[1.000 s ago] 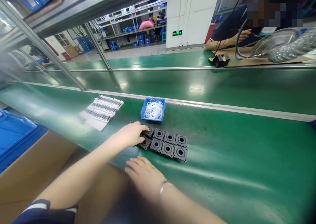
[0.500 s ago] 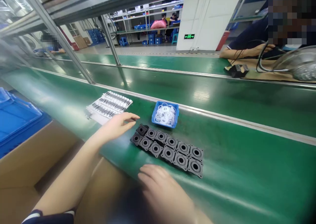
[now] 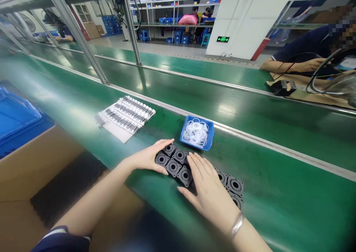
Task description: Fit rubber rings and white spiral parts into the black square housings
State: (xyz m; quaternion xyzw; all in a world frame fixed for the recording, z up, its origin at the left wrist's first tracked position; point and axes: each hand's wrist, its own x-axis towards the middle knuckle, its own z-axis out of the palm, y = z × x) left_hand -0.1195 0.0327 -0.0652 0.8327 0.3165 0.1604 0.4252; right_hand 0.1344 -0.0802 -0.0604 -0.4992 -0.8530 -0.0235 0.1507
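Observation:
Black square parts, each with a round hole in the middle, lie in two rows on the green bench. My left hand is at the left end of the rows, its thumb and fingers apart on either side of the end parts and seemingly touching them. Over the middle of the rows is my right hand, fingers stretched out and thumb apart, hiding several of the parts. Just beyond the rows stands a small blue tray full of white rings.
Rows of small grey and white pieces lie on a white board at left. A cardboard box and a blue crate stand near the left edge. A metal post rises beyond. Across the bench, a co-worker's arm rests near a black object.
My left hand has moved right and down to the end of the black parts. My right hand has come up over their middle. The view has shifted slightly.

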